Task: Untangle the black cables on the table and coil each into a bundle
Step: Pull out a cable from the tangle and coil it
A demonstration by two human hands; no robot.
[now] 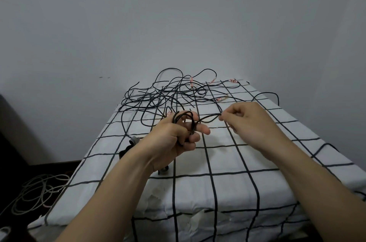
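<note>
A tangle of thin black cables [168,93] sprawls across the far half of the table, some ends wrapped in red-and-white tags. My left hand [178,138] is raised above the table's middle and grips a small coil of black cable [183,120] looped round its fingers. A short span of that same cable [210,117] runs right to my right hand [245,118], which pinches it between thumb and fingertips. Beyond that hand another black strand [267,94] arcs toward the table's right edge.
The table wears a white cloth with a black grid [217,162]. A small dark object [163,170] lies under my left wrist, and a grey piece [132,140] sits at the left edge. Pale cables [39,190] lie coiled on the floor at left. A grey wall stands behind.
</note>
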